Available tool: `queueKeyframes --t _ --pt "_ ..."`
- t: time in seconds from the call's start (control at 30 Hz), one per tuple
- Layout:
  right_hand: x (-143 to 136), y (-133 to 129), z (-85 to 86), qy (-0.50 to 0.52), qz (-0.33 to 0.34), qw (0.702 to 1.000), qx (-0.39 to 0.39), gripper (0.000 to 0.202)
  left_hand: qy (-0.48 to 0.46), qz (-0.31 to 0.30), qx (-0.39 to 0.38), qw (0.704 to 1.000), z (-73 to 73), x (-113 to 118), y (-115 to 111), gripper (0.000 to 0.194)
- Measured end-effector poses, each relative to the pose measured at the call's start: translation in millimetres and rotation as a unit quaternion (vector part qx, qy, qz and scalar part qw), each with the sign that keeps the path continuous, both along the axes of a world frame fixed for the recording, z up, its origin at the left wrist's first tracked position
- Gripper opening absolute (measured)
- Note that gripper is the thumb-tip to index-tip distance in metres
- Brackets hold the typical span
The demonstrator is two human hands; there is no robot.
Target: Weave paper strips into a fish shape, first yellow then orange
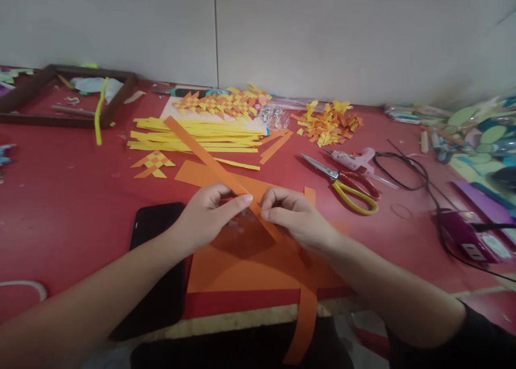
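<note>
A long orange paper strip slants up to the left between my two hands. My left hand pinches it, thumb on top. My right hand has its thumb and fingertips pressed together on the same strip, a little lower down. Under both hands lie orange paper sheets, and another orange strip hangs over the table's front edge. Beyond my left hand are a woven orange-and-yellow paper fish and a pile of yellow paper strips.
A black phone lies beside my left forearm. Scissors, a pink glue gun and its black cable are to the right. Behind stand woven fish, paper scraps and a brown frame. A purple device sits far right.
</note>
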State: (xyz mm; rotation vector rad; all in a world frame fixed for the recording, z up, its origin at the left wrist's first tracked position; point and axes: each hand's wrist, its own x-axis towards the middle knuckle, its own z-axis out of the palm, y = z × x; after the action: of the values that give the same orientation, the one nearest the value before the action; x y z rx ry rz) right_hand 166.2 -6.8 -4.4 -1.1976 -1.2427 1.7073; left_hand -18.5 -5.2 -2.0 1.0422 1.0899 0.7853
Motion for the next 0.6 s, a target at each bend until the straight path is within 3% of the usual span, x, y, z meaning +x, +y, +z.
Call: queueKeyframes --t 0.1,0.23,0.33,0.47,0.6 --pt "1 1 -0.8 0.007 0.017 1.000 -0.008 0.010 -0.053 0.068 0.007 0.996 -1.6 -2 4 0.024" --pt "3 1 -0.7 -0.012 0.035 0.999 -0.012 0.009 -0.125 0.232 0.021 0.964 1.2 -6 17 0.019" --pt "4 0 -0.5 0.002 0.031 0.999 -0.012 0.008 -0.142 0.285 0.010 0.948 3.6 -8 23 0.024" --pt "5 2 1.1 -0.032 -0.001 0.999 0.038 0.009 -0.133 0.257 -0.006 0.957 2.7 -6 21 0.024" --pt "15 13 16.9 -0.177 0.034 0.972 0.153 0.011 -0.065 0.115 -0.062 0.989 -0.9 -5 15 0.018"
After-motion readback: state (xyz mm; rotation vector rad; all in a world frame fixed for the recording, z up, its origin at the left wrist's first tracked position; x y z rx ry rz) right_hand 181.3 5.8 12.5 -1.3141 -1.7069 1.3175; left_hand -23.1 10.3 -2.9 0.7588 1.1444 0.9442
